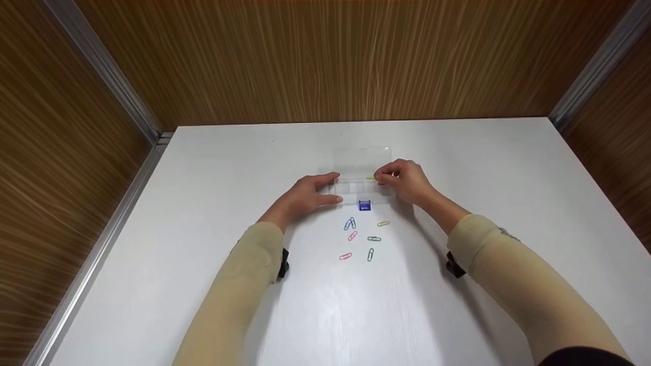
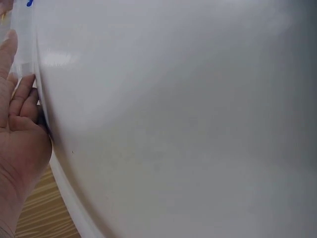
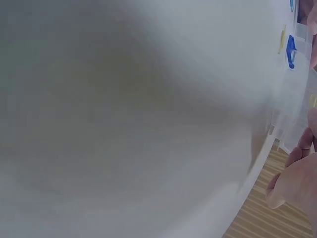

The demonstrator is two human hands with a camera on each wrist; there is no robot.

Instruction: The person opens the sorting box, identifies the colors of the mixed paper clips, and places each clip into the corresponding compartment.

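A clear plastic compartment box (image 1: 356, 189) lies on the white table (image 1: 325, 305), its lid (image 1: 362, 157) folded open away from me and a blue latch (image 1: 364, 205) on its front. My left hand (image 1: 336, 187) holds the box's left end between thumb and fingers; in the left wrist view the fingers (image 2: 22, 99) lie against the box's clear edge (image 2: 22, 44). My right hand (image 1: 381, 178) pinches a yellow paper clip (image 1: 371, 178) over the box's right compartments. The right wrist view shows the curled fingers (image 3: 297, 183), the box (image 3: 297, 114) and the blue latch (image 3: 291, 51).
Several coloured paper clips lie loose in front of the box: blue (image 1: 350, 223), yellow (image 1: 383, 223), pink (image 1: 352, 235), green (image 1: 374, 238), pink (image 1: 345, 256), green (image 1: 370, 254). Wood-grain walls (image 1: 325, 61) with metal corner strips enclose the table on three sides.
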